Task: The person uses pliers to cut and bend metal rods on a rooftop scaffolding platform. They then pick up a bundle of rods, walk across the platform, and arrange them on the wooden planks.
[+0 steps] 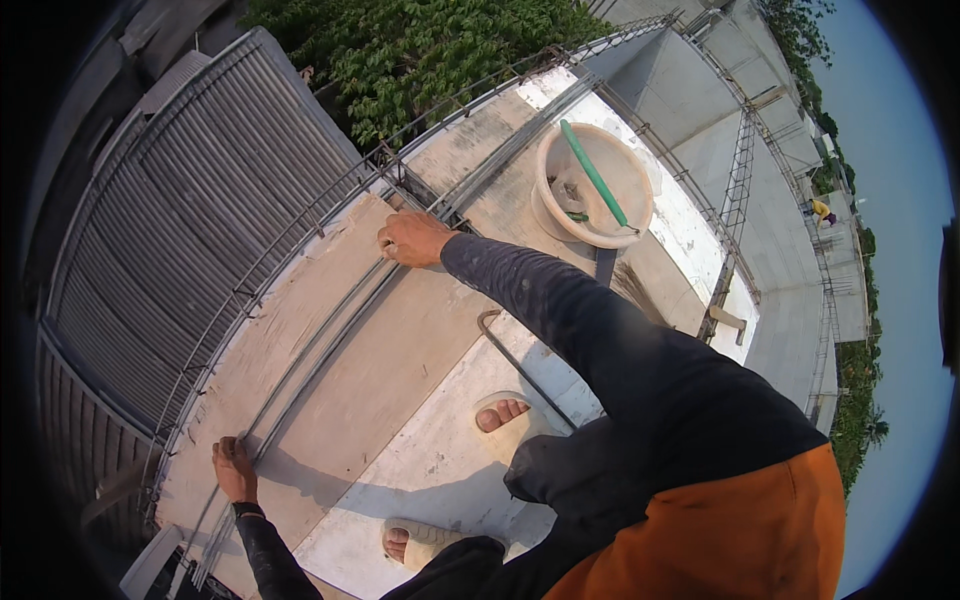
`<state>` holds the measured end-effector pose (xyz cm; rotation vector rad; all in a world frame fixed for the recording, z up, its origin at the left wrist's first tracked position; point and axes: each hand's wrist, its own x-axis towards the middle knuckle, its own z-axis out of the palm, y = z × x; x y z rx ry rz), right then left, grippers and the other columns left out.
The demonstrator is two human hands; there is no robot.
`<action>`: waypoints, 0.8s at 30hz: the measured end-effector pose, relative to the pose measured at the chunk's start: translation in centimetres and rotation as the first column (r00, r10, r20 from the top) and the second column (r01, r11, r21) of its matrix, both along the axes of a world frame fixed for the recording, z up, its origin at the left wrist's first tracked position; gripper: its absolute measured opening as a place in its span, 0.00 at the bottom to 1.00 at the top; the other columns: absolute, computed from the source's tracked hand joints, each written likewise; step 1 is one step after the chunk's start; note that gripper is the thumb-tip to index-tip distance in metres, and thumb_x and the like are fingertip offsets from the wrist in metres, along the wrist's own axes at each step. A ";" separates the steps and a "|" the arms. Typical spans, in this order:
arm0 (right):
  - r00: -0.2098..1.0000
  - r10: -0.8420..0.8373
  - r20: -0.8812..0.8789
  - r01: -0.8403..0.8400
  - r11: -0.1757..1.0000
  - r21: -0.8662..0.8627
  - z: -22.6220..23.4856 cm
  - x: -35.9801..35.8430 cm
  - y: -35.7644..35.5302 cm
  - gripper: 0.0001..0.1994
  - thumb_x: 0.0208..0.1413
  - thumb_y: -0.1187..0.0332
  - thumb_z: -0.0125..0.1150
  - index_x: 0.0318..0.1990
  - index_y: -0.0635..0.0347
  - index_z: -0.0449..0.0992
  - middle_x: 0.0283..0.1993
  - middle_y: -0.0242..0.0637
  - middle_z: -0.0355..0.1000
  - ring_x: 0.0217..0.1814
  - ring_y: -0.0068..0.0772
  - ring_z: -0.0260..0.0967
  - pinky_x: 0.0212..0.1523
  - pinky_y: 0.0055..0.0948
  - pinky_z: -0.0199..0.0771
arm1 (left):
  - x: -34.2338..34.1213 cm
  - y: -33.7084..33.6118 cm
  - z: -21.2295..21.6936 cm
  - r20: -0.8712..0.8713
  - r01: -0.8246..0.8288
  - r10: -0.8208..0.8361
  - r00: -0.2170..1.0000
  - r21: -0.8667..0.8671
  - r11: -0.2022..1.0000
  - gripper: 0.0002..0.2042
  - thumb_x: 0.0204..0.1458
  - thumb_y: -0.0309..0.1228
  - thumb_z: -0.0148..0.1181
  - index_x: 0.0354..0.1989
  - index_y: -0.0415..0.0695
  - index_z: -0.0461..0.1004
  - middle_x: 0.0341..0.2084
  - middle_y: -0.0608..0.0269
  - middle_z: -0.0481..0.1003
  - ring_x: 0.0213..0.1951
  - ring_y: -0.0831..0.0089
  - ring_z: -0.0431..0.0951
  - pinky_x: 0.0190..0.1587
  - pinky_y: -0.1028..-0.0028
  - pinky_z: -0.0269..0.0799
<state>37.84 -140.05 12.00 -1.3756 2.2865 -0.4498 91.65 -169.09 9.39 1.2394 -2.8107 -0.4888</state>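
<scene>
Rods [379,288] lay along the boards [410,355]. The left hand [235,472] and right hand [415,240] had fingers curled closed on them

Bright sunlight, glare on white strip [687,228], long shadow across plywood [400,350], edges bent, rim black

This is an outdoor building site, raised up beside a corrugated roof [210,180] at the left of the frame, with leafy trees [420,60] at the top and open sky [885,110] at the right. Plywood sheets [390,370], long thin steel rods [520,143] and tied reinforcement cages [740,165] at the upper right show it, along with a hammer [728,318] and a pale bucket [544,195] right of centre.
</scene>
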 end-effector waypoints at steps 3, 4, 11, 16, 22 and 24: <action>0.995 0.058 -0.077 -0.055 0.998 0.036 0.5 -0.3 0.5 0.10 0.62 0.60 0.61 0.44 0.50 0.83 0.50 0.44 0.76 0.59 0.51 0.71 0.59 0.51 0.70 | -0.6 0.7 0.0 -0.017 -0.030 0.029 0.999 -0.029 0.999 0.07 0.61 0.31 0.59 0.41 0.40 0.76 0.37 0.50 0.75 0.43 0.49 0.76 0.48 0.56 0.71; 0.993 0.072 -0.096 -0.069 0.997 0.035 0.5 -0.4 0.5 0.10 0.63 0.60 0.61 0.46 0.50 0.83 0.50 0.43 0.75 0.60 0.50 0.70 0.60 0.51 0.70 | -0.8 0.8 0.2 -0.012 -0.048 0.048 0.999 -0.019 0.999 0.08 0.61 0.32 0.59 0.40 0.40 0.76 0.37 0.51 0.75 0.42 0.49 0.76 0.48 0.56 0.71; 0.974 0.151 -0.168 -0.151 0.988 0.013 0.8 -0.8 -0.7 0.12 0.65 0.59 0.59 0.48 0.54 0.80 0.47 0.46 0.74 0.57 0.52 0.70 0.59 0.49 0.70 | -1.6 1.7 1.4 -0.061 -0.112 0.113 0.992 0.018 0.994 0.07 0.57 0.32 0.64 0.40 0.45 0.80 0.38 0.56 0.77 0.44 0.53 0.77 0.50 0.59 0.72; 0.971 0.161 -0.178 -0.181 0.978 -0.106 0.8 0.0 0.0 0.08 0.61 0.65 0.63 0.44 0.55 0.80 0.41 0.44 0.71 0.49 0.52 0.69 0.51 0.49 0.68 | -2.7 1.2 3.3 0.058 -0.111 0.114 0.992 -0.062 0.992 0.09 0.59 0.38 0.61 0.42 0.48 0.80 0.42 0.55 0.77 0.48 0.51 0.77 0.51 0.56 0.74; 0.948 0.269 -0.169 -0.277 0.961 -0.021 1.7 1.3 -0.6 0.08 0.59 0.66 0.63 0.41 0.60 0.76 0.41 0.46 0.69 0.48 0.53 0.67 0.50 0.47 0.66 | -0.7 3.3 2.2 0.058 -0.211 0.214 0.975 -0.062 0.976 0.08 0.57 0.35 0.62 0.43 0.50 0.81 0.42 0.58 0.77 0.48 0.54 0.78 0.50 0.55 0.76; 0.940 0.302 -0.160 -0.303 0.953 0.017 1.7 1.3 -0.6 0.08 0.59 0.66 0.63 0.41 0.60 0.76 0.41 0.47 0.69 0.48 0.54 0.67 0.50 0.47 0.65 | -0.2 3.7 2.0 0.065 -0.231 0.234 0.970 -0.050 0.972 0.08 0.57 0.35 0.62 0.43 0.51 0.81 0.42 0.58 0.77 0.49 0.54 0.78 0.51 0.54 0.75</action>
